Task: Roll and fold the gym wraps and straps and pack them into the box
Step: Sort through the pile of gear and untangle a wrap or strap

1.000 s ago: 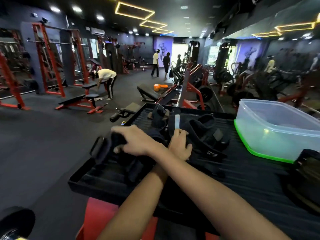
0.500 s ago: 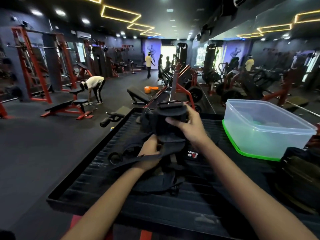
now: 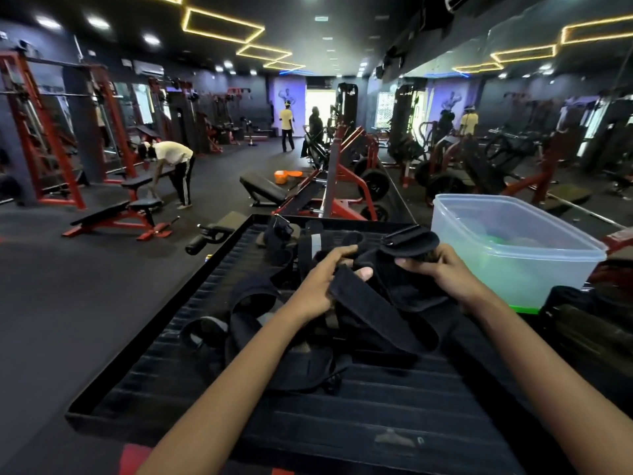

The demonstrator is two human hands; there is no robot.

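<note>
Both hands have come lower and closer together since half a second ago, when the right hand held a padded wrap up high and the left hand sat lower among the straps. Now the left hand [image 3: 317, 286] curls its fingers and thumb round a wide black strap [image 3: 371, 311], which runs from that grip down toward the person and lies over the heap. The right hand [image 3: 442, 274] pinches the padded black wrap [image 3: 409, 243] from its right side, fingers curled under the rounded top flap, so the wrap sits just above the pile between the two hands. More black wraps and looped straps [image 3: 253, 323] lie tangled on the ribbed black tray [image 3: 342, 423], to the left of and below the hands. The clear plastic box [image 3: 513, 248], standing on a green base, sits at the tray's right side, near the right hand but not touching it. Whether anything black is packed inside cannot be told.
</note>
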